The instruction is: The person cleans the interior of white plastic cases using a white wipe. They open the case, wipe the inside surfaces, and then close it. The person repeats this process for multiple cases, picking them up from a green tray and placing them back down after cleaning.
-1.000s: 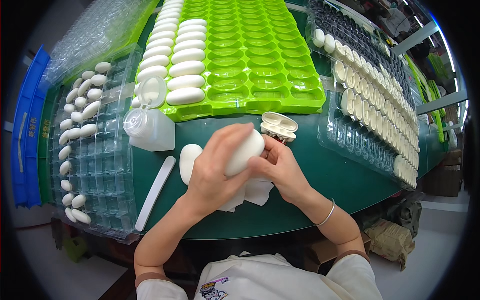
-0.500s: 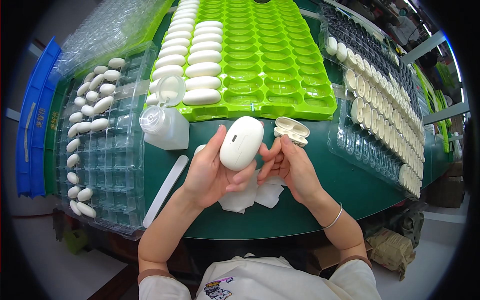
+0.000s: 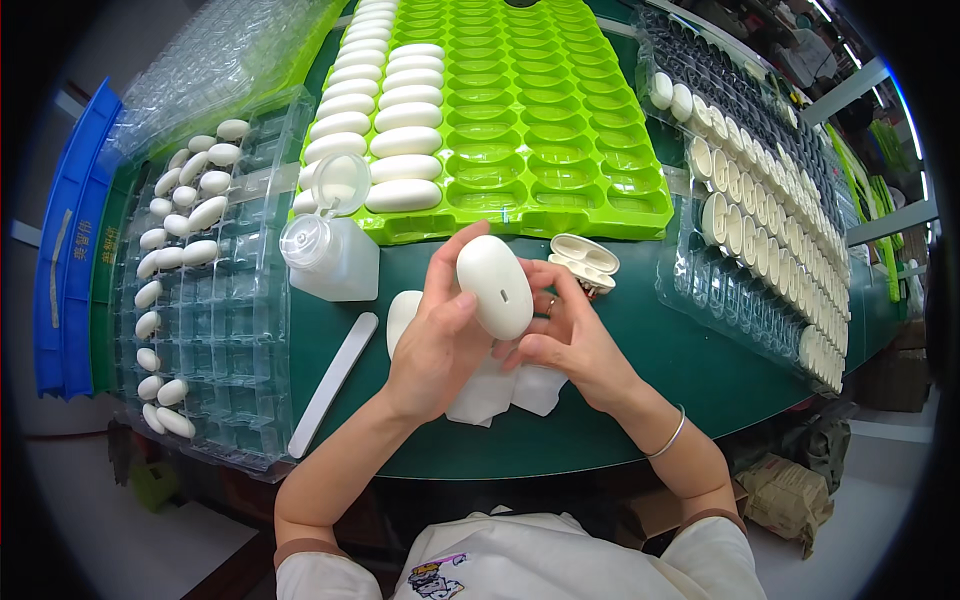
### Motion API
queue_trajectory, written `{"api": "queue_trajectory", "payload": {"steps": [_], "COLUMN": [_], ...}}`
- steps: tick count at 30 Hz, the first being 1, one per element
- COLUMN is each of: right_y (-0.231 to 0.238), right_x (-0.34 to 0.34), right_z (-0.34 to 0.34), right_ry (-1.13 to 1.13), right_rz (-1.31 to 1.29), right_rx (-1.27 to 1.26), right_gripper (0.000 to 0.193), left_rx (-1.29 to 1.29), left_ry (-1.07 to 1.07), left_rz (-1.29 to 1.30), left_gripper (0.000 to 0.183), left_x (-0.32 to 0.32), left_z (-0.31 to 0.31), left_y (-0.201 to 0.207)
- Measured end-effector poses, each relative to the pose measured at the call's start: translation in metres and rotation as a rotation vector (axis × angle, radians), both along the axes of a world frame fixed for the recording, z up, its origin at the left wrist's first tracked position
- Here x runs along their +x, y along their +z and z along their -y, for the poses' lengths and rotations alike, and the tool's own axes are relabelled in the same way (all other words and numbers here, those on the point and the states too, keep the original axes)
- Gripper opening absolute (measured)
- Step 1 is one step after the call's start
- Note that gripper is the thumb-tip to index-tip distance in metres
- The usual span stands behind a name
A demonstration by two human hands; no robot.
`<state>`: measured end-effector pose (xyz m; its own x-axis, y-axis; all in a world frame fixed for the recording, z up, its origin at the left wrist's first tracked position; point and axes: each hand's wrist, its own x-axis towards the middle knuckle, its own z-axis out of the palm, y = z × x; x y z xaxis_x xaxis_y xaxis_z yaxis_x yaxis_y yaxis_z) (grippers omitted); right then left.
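Note:
A glossy white earbud charging case (image 3: 495, 285), closed and oval, is held up over the green tabletop with its small port slot facing me. My left hand (image 3: 440, 335) grips it from the left, thumb across the front. On its right side, the fingers of my right hand (image 3: 575, 335) curl against the same case; some fingertips are hidden behind it. Just beyond my right hand lies an open cream case (image 3: 585, 258) with empty earbud hollows. Another white oval piece (image 3: 402, 315) rests partly hidden by my left hand. White wipes (image 3: 485, 395) lie beneath my hands.
A lidded clear bottle (image 3: 335, 265) and a long white strip (image 3: 333, 385) lie left. Ahead stands a bright green tray (image 3: 540, 222) with white cases on its left side. Clear trays of white pieces flank both sides (image 3: 240, 350), (image 3: 690, 290). A blue bin (image 3: 68, 260) is far left.
The case has turned in my hands, so its slot has shifted from upper left to lower right. My right fingers have moved in against it. More of the white piece behind my left hand shows.

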<state>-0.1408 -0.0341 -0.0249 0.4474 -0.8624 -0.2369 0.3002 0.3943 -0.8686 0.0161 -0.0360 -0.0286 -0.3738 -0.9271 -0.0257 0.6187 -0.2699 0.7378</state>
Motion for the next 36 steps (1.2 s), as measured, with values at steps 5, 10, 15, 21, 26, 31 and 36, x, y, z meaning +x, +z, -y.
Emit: {"api": "queue_trajectory", "payload": {"steps": [5,10,15,21,26,31,36], "right_y": [-0.003,-0.003,-0.005,-0.004,-0.004,-0.002,-0.005], "right_x": [0.002,-0.003,-0.009,-0.004,-0.009,-0.006,-0.003], "right_z": [-0.001,0.002,0.005,0.004,0.003,0.002,0.001], "right_ry": [-0.056,-0.196,-0.272,-0.208,-0.198,-0.172,-0.152], "right_rz": [0.073,0.057,-0.003,-0.057,-0.042,-0.069,-0.083], "right_rx": [0.074,0.018,-0.057,-0.116,-0.133,-0.148,-0.100], "right_gripper": [0.056,0.046,0.040,0.043,0.044,0.043,0.042], "left_rx": [-0.344,-0.544,-0.622,-0.714,-0.474,-0.450,-0.896], "left_ry": [0.125,0.283,-0.045,-0.027,-0.058,0.637,1.244], "left_rz": [0.315,0.825,1.431,1.370,1.247,1.340,1.710], "left_gripper": [0.052,0.050,0.023,0.013,0.016,0.012,0.010], "left_x": [-0.005,-0.001,0.005,0.008,0.035,0.096,0.090], "left_z": [-0.003,0.001,-0.005,-0.024,-0.031,-0.038,-0.011], "left_y": [-0.010,-0.005,0.013,0.020,0.050,0.080,0.081]}}
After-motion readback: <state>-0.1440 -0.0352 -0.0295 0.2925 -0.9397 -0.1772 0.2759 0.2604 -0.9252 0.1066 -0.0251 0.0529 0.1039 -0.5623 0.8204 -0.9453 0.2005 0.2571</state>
